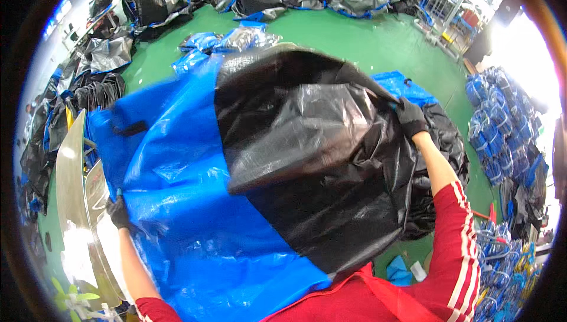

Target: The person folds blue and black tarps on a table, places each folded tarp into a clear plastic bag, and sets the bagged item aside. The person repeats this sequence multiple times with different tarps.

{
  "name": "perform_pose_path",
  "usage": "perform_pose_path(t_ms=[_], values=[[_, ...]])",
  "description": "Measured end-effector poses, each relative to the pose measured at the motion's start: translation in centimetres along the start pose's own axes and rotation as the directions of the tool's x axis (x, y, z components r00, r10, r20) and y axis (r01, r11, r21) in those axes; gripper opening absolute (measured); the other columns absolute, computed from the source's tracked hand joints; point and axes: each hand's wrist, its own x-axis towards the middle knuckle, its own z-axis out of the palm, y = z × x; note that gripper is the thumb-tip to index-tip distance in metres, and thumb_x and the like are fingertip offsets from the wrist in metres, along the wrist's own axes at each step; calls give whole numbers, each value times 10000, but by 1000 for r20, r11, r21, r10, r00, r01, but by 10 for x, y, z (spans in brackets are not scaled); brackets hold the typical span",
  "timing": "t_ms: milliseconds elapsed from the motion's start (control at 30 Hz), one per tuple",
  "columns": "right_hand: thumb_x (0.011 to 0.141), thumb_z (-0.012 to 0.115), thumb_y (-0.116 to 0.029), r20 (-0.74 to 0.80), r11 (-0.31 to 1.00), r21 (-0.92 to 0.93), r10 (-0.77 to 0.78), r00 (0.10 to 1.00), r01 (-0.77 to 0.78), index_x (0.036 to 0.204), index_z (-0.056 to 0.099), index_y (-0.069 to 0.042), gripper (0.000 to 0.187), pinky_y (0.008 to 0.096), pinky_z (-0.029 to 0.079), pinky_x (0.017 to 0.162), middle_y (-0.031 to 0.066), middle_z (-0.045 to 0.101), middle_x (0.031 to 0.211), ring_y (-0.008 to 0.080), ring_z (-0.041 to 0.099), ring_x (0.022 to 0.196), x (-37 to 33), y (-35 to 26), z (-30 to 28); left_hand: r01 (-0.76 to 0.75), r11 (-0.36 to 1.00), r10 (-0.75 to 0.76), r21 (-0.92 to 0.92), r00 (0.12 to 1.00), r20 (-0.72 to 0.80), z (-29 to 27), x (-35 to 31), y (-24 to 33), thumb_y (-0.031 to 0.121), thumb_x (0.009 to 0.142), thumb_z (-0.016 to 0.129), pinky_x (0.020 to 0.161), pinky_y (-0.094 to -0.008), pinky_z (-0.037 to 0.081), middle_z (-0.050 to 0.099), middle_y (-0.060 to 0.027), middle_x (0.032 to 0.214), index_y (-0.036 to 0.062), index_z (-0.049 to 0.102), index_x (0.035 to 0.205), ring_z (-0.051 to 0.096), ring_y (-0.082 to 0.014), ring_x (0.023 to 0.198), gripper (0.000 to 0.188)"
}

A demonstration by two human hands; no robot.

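A large blue and black tarpaulin sheet (177, 216) spreads across the middle in front of me, its blue part on the left and its shiny, creased black part on the right. My left hand (118, 211), in a dark glove, is closed on the sheet's left edge. Higher up on the right, my gloved right hand (411, 118) pinches the black edge. The sheet hangs taut between both hands and its far left corner is a little blurred. Much of what lies under it is hidden.
A dark crumpled tarpaulin pile (452, 145) lies behind the right hand. Bundled blue packs (493, 121) are stacked at right. A pale curved panel (72, 186) stands at left. Blue and silver sheets (204, 41) lie on the green floor (331, 36), with more heaps farther back.
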Motion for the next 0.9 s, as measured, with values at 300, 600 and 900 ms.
perform_pose_path(t_ms=[300, 600, 900], values=[[848, 546, -414, 444, 971, -76, -171, 879, 227, 1078, 612, 0, 479, 439, 483, 816, 289, 630, 1042, 371, 637, 961, 81, -30, -39, -532, 826, 563, 189, 801, -204, 17, -151, 223, 387, 898, 545, 1159, -473, 186, 307, -243, 1492, -27, 280, 1454, 255, -412, 1401, 742], [866, 555, -442, -49, 848, 56, -525, 850, 527, 1166, 629, -106, 456, 424, 497, 871, 178, 659, 1112, 335, 634, 1037, 146, -241, 3, -827, 301, 933, -476, 152, 325, 146, -325, 427, 783, 690, 517, 1110, -651, 46, 219, -204, 1538, 190, 445, 1404, 121, -444, 1425, 931], [865, 550, -361, -269, 807, -157, -589, 762, 569, 1014, 697, -176, 279, 458, 526, 796, 116, 678, 1029, 340, 662, 949, 199, -267, 4, -487, 563, 823, -667, 401, 402, 139, -283, 431, 591, 730, 649, 1068, -675, 192, 365, -183, 1468, 192, 589, 1251, 288, -443, 1359, 659]])
